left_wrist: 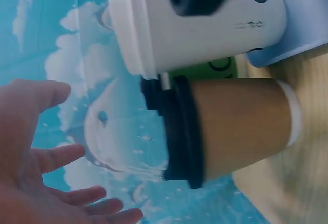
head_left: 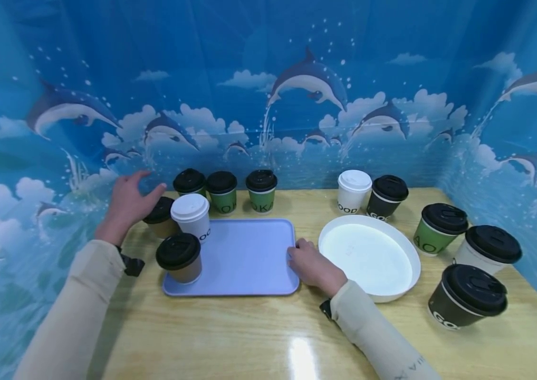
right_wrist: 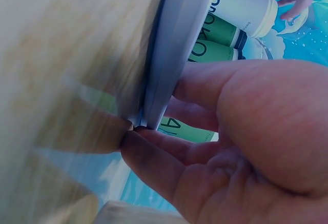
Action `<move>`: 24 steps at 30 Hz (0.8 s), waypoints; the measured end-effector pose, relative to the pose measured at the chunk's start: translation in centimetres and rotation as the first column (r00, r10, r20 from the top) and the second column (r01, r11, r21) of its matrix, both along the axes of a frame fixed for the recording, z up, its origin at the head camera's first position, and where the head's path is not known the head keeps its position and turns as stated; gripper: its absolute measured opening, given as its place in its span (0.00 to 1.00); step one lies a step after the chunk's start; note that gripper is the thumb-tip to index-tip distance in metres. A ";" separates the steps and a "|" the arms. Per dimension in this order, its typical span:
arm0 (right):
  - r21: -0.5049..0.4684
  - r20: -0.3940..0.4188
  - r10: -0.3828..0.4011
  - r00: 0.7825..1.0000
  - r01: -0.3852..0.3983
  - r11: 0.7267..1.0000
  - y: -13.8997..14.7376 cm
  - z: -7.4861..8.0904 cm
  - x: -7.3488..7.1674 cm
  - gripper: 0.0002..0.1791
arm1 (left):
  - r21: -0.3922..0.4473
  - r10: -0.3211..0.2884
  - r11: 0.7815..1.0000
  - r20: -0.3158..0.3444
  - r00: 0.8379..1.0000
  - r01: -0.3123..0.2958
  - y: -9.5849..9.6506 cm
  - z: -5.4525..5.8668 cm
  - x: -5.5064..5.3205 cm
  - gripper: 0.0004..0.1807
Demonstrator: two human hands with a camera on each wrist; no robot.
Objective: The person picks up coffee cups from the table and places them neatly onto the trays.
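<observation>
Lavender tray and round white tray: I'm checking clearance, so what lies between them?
In the head view, the right hand lies between the lavender tray and the round white tray, with bare wood tabletop beyond it.

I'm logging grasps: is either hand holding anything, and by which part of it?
The right hand holds the lavender tray by its right-hand edge. The left hand, fingers apart, holds nothing.
</observation>
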State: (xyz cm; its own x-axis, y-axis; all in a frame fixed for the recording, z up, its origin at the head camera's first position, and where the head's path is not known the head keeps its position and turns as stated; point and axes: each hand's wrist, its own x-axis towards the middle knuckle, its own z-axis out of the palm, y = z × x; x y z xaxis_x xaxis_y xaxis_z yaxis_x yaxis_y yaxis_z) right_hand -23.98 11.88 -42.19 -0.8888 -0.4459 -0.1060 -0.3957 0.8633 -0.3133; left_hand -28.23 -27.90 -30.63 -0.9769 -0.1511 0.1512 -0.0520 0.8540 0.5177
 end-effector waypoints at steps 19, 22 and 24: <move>-0.009 -0.014 -0.001 1.000 0.000 1.000 0.1 0.0 0.0 0.18 | 0.135 -0.039 0.990 0.077 0.996 0.028 -1.7 -3.9 -2.2 0.56; -0.011 -0.011 0.001 1.000 -0.001 1.000 0.0 0.1 0.1 0.19 | 0.141 -0.040 0.989 0.054 0.998 0.032 -2.2 -4.9 -2.5 0.54; -0.010 -0.009 0.003 1.000 -0.003 1.000 0.0 0.1 0.1 0.19 | 0.150 -0.035 0.988 0.031 0.999 0.030 -2.5 -5.5 -2.7 0.53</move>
